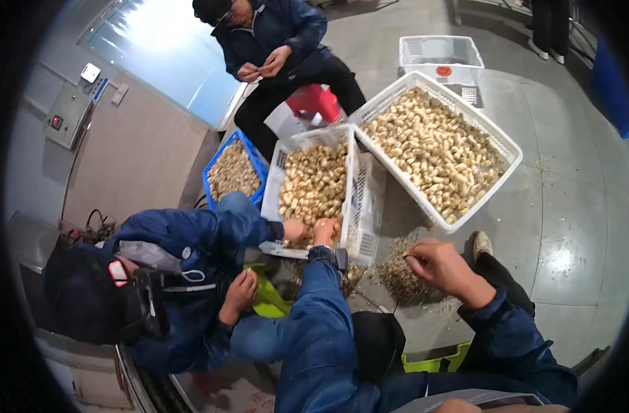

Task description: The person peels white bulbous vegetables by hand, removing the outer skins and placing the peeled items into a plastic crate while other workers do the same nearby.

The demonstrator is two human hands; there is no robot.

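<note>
My left hand, with a dark watch on its wrist, is at the near end of a white plastic crate. Tan, rounded mushroom-like pieces fill that crate. My fingers are among them, and I cannot tell whether they grip one. Lower right of the crates, my right hand hovers over a heap of brownish trimmings on the floor. Its thumb and forefinger pinch a small dark thing, too small to name. A co-worker's hand is in the same crate, just left of mine.
A larger white crate of similar pieces stands right; a blue crate with smaller pieces stands left. Another white crate is behind. One co-worker sits close at left; another sits opposite on a red stool.
</note>
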